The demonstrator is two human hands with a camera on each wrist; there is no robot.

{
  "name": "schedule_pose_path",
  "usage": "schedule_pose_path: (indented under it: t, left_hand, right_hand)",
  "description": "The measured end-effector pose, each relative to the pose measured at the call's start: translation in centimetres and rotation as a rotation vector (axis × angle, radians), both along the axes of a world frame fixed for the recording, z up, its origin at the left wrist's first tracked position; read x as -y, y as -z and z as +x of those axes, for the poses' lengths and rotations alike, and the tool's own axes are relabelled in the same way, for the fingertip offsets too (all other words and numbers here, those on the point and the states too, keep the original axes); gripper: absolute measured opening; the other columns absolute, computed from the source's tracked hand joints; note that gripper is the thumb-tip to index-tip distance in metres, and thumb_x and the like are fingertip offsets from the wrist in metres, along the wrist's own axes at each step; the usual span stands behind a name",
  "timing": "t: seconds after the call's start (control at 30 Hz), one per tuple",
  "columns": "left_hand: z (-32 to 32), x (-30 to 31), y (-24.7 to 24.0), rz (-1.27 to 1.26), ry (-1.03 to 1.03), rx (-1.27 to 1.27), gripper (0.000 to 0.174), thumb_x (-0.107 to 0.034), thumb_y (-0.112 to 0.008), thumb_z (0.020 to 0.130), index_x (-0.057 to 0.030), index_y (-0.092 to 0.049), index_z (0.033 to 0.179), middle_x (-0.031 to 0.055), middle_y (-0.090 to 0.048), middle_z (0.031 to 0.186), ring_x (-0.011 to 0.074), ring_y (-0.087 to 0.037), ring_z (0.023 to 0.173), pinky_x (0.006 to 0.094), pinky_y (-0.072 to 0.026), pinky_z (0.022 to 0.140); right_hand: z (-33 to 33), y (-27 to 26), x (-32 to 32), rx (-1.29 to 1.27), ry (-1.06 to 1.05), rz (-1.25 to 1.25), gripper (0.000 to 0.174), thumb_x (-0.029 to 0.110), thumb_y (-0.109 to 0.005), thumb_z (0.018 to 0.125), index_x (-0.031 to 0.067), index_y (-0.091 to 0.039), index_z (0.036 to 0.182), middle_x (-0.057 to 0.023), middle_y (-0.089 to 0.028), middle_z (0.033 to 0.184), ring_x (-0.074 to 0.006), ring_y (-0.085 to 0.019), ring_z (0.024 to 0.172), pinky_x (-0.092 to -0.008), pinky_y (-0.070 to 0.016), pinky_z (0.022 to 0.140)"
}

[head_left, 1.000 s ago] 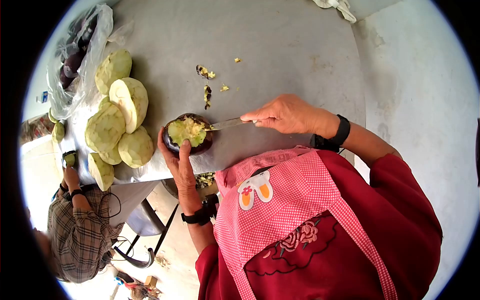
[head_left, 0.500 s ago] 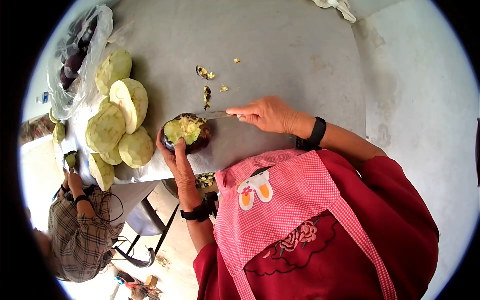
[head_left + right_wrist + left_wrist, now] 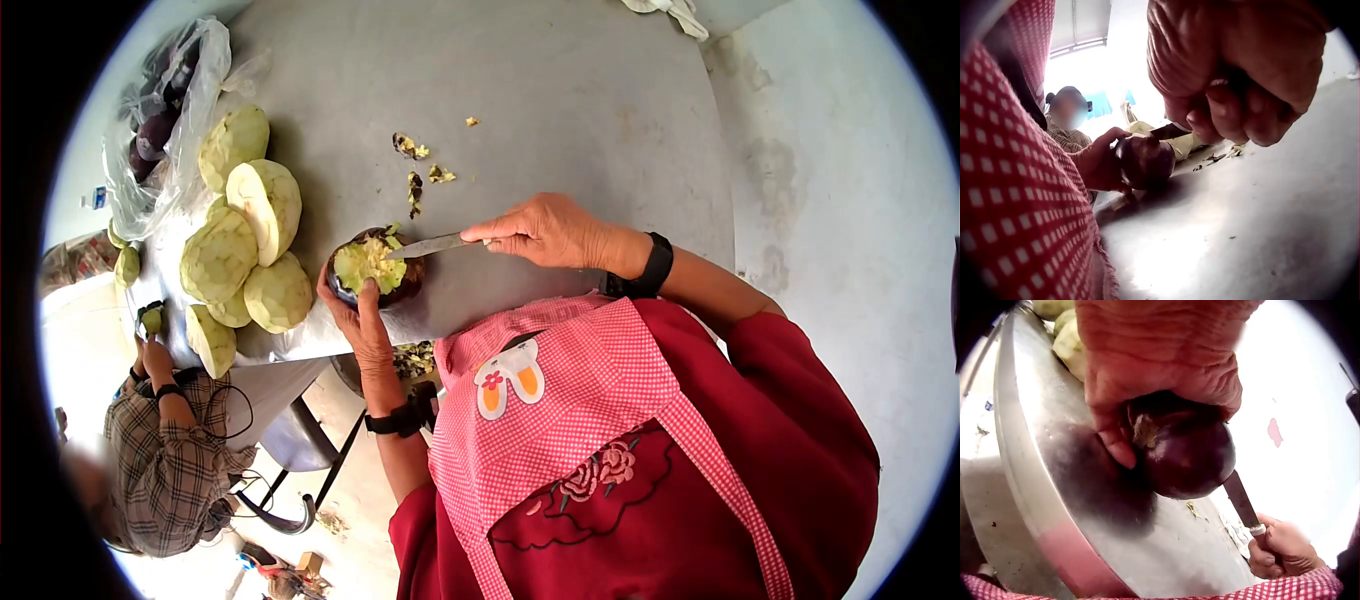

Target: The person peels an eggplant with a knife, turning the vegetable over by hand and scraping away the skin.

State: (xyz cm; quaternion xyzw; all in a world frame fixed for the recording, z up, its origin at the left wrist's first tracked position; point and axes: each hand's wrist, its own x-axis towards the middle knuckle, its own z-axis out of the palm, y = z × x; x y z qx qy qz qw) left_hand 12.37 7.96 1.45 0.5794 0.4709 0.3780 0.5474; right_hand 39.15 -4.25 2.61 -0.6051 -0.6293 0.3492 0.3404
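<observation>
In the head view my left hand (image 3: 364, 325) grips a round, dark purple eggplant (image 3: 372, 262) by its near left side, thumb on top. Its upper face is cut down to pale green-yellow flesh, and a small green sliver stands at the far edge. My right hand (image 3: 560, 232) holds a knife (image 3: 432, 245), its blade pointing left with the tip over the pale flesh. In the left wrist view, the eggplant's (image 3: 1188, 459) glossy skin and brown scar face the camera above the table. The right wrist view has my right hand's (image 3: 1235, 75) fingers curled around the mostly hidden handle.
Several peeled, pale green eggplants (image 3: 262, 210) are piled left on the metal table (image 3: 560, 90). Beyond them is a plastic bag (image 3: 195, 130) of dark eggplants. Peel scraps (image 3: 409, 146) lie past the held one. Another person (image 3: 165, 470) works at the left edge.
The knife has gone from the eggplant's right edge to its far edge, then back over the cut face. A larger scrap now lies on the table. The left hand keeps its grip.
</observation>
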Motion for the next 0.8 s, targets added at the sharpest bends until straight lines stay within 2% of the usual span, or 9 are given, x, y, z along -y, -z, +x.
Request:
schedule_pose_path:
  t: [0.03, 0.27, 0.33, 0.43, 0.57, 0.63, 0.67, 0.73, 0.8]
  left_hand:
    - [0.0, 0.0, 0.0, 0.001, -0.001, 0.001, 0.063, -0.017, -0.063, 0.083, -0.0016, -0.038, 0.139, 0.0134, -0.048, 0.13, 0.0232, -0.048, 0.118, 0.0363, -0.0341, 0.107]
    - [-0.9, -0.7, 0.7, 0.005, 0.059, -0.004, 0.063, -0.019, -0.06, 0.083, -0.0007, -0.038, 0.14, 0.0144, -0.048, 0.132, 0.0242, -0.048, 0.119, 0.0362, -0.0337, 0.108]
    - [-0.9, -0.8, 0.6, 0.03, 0.059, -0.015, 0.063, -0.02, -0.058, 0.084, -0.0001, -0.038, 0.141, 0.015, -0.049, 0.131, 0.0242, -0.049, 0.12, 0.0358, -0.0357, 0.108]
    - [-0.8, -1.2, 0.1, -0.01, 0.078, -0.017, 0.062, -0.02, -0.057, 0.084, 0.0002, -0.039, 0.14, 0.0156, -0.05, 0.131, 0.0246, -0.049, 0.12, 0.0361, -0.0353, 0.108]
    - [-0.4, -1.5, -0.5, 0.013, 0.093, -0.073, 0.061, -0.022, -0.056, 0.083, 0.0009, -0.041, 0.139, 0.0162, -0.052, 0.13, 0.025, -0.05, 0.119, 0.0365, -0.0355, 0.108]
    - [-0.3, -1.5, -0.8, 0.012, 0.095, -0.088, 0.061, -0.022, -0.055, 0.083, 0.001, -0.041, 0.138, 0.0164, -0.052, 0.129, 0.0252, -0.05, 0.119, 0.0366, -0.0356, 0.107]
    - [-0.3, -1.6, -0.8, -0.025, 0.09, -0.067, 0.061, -0.021, -0.054, 0.083, 0.0014, -0.041, 0.138, 0.0166, -0.053, 0.128, 0.0254, -0.051, 0.118, 0.0367, -0.0359, 0.107]
    - [-0.4, -1.8, -0.7, -0.064, 0.086, -0.046, 0.061, -0.021, -0.054, 0.083, 0.0018, -0.041, 0.138, 0.0167, -0.054, 0.127, 0.0257, -0.051, 0.117, 0.0367, -0.0361, 0.107]
    - [-0.5, -1.8, -0.5, -0.048, 0.084, -0.072, 0.061, -0.021, -0.053, 0.082, 0.0024, -0.042, 0.137, 0.0172, -0.055, 0.126, 0.0263, -0.052, 0.116, 0.0366, -0.0364, 0.107]
  right_hand:
    - [0.1, -0.4, 0.0, 0.095, -0.009, -0.058, 0.029, 0.031, -0.059, 0.094, 0.0348, -0.067, 0.122, -0.0096, -0.069, 0.08, -0.0312, -0.065, 0.07, -0.0404, -0.0513, 0.066]
    - [1.9, -1.8, -1.1, 0.14, -0.097, -0.075, 0.029, 0.032, -0.059, 0.094, 0.0362, -0.067, 0.121, -0.0085, -0.068, 0.077, -0.0297, -0.064, 0.067, -0.0398, -0.051, 0.065]
    - [2.1, -3.2, -1.7, 0.163, -0.158, -0.251, 0.028, 0.032, -0.059, 0.094, 0.0363, -0.067, 0.121, -0.009, -0.068, 0.076, -0.0296, -0.064, 0.067, -0.0404, -0.0512, 0.066]
    - [1.8, -2.7, -1.9, 0.196, -0.154, -0.152, 0.029, 0.031, -0.059, 0.094, 0.0353, -0.068, 0.121, -0.0097, -0.068, 0.076, -0.03, -0.064, 0.069, -0.0404, -0.0516, 0.067]
    - [1.6, -2.3, -2.2, 0.223, -0.148, -0.139, 0.029, 0.031, -0.06, 0.094, 0.0346, -0.067, 0.121, -0.0103, -0.068, 0.076, -0.0309, -0.064, 0.07, -0.0401, -0.0519, 0.069]
    - [1.3, -1.5, -2.4, 0.273, -0.077, -0.166, 0.029, 0.03, -0.06, 0.094, 0.0342, -0.067, 0.121, -0.0107, -0.068, 0.077, -0.0313, -0.065, 0.072, -0.0394, -0.0523, 0.071]
    - [1.3, -0.9, -2.4, 0.269, -0.077, -0.168, 0.029, 0.03, -0.06, 0.094, 0.0342, -0.067, 0.121, -0.0107, -0.068, 0.077, -0.0313, -0.065, 0.072, -0.0394, -0.0523, 0.071]
    - [1.4, 0.0, -2.4, 0.062, -0.016, -0.02, 0.029, 0.03, -0.06, 0.094, 0.033, -0.068, 0.121, -0.0107, -0.066, 0.073, -0.0288, -0.063, 0.066, -0.0383, -0.0512, 0.068]
    - [1.9, 0.1, -2.4, -0.01, -0.049, -0.06, 0.028, 0.029, -0.06, 0.094, 0.0321, -0.068, 0.121, -0.0101, -0.064, 0.069, -0.0268, -0.06, 0.062, -0.0376, -0.0495, 0.066]
